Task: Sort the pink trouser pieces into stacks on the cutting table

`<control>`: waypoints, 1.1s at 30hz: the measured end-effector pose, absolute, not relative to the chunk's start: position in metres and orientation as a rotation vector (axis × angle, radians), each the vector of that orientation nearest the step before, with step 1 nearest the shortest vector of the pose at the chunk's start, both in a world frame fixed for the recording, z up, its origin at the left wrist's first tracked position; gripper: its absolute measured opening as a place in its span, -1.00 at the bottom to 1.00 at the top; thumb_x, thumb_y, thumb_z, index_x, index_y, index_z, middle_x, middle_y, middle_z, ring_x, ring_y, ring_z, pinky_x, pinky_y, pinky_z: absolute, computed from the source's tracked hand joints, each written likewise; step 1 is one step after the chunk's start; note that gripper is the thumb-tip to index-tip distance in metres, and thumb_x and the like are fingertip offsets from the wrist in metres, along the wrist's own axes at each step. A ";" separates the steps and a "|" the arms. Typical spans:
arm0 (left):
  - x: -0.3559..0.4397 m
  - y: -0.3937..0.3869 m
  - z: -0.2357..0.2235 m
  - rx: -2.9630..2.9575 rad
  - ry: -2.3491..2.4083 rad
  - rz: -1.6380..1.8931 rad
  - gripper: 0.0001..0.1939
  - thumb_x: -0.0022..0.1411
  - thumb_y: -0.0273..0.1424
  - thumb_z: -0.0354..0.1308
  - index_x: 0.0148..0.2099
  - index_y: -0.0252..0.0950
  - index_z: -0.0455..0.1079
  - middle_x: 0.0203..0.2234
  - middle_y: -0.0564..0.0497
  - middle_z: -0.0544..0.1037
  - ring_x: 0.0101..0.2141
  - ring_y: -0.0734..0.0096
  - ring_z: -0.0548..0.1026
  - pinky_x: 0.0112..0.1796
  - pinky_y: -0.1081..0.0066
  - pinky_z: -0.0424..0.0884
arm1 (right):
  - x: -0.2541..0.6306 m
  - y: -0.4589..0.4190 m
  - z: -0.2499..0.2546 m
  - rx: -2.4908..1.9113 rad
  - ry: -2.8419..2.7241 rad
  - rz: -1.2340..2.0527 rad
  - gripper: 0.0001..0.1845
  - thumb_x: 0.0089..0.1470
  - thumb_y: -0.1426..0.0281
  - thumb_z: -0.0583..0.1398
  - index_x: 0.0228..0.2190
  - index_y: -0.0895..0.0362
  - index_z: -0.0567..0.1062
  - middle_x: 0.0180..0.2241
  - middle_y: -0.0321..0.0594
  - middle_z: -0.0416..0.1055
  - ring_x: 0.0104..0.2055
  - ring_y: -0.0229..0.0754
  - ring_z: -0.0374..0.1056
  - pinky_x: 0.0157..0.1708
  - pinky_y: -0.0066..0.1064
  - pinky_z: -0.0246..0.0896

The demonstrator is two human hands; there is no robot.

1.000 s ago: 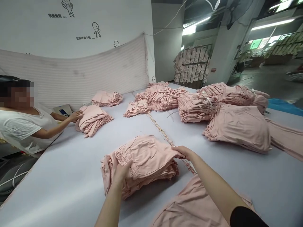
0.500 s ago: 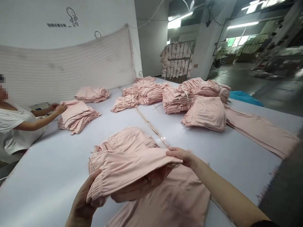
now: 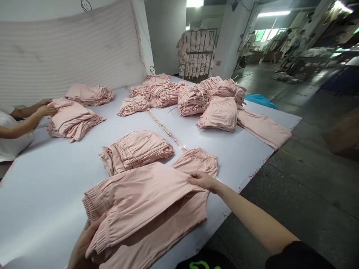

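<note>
I hold a folded pair of pink trousers [image 3: 140,198] above the near edge of the white table [image 3: 42,194]. My left hand [image 3: 82,246] grips the elastic cuff end at the lower left. My right hand [image 3: 203,181] pinches the other end of the same garment. Under it another pink garment [image 3: 196,162] lies spread flat on the table. Just beyond stands a small stack of folded pink trousers [image 3: 136,149].
Several more pink stacks [image 3: 193,99] crowd the far side, and a long pink piece [image 3: 263,127] lies at the right edge. Another person's hands [image 3: 46,108] rest on a stack [image 3: 73,119] at the left. Grey floor [image 3: 303,179] lies to the right.
I have lifted the folded trousers off the stack and drawn them toward me, lower and to the left. The view has swung right. The other person's hands stay on their stack.
</note>
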State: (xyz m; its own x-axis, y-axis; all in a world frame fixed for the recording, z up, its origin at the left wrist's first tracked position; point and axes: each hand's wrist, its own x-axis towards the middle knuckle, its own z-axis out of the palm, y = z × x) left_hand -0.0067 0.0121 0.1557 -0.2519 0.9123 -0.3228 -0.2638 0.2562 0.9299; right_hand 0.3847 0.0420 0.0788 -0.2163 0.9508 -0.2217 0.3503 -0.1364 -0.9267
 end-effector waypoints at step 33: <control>-0.046 -0.057 0.006 0.348 1.530 0.951 -0.60 -0.17 -0.50 0.33 -0.19 -0.17 0.46 -0.08 -0.04 0.57 0.19 0.09 0.26 0.21 0.20 0.16 | 0.362 -0.027 -0.022 -2.020 -2.148 0.993 -0.88 0.11 0.33 0.12 -0.34 0.09 0.42 -0.29 -0.19 0.49 -0.25 -0.15 0.36 -0.32 -0.42 0.07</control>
